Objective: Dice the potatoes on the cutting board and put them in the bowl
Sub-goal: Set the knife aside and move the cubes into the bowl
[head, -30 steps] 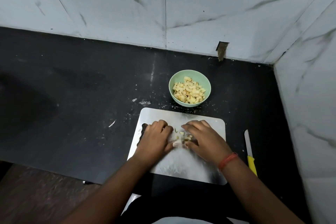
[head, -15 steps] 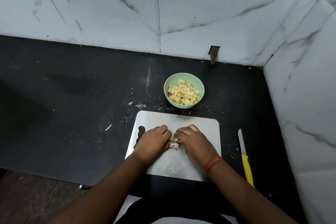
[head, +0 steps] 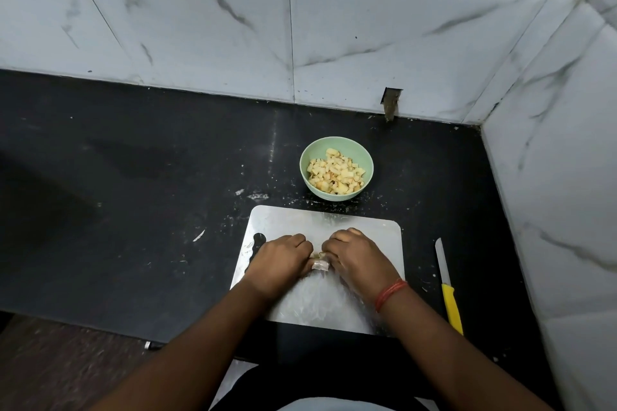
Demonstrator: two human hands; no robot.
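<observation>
Left hand [head: 278, 259] and right hand [head: 359, 255] cup the last diced potato pieces [head: 320, 264], fingers curled around them. Green bowl [head: 336, 173] lies straight beyond the fingertips, slightly nearer the right hand.

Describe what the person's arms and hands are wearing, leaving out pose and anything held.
Both forearms are bare, with no sleeves in view. The right hand has a red-orange thread band wound around its wrist in several strands. The left hand and its wrist carry nothing: no ring, watch or glove shows. No gloves on either hand.
</observation>
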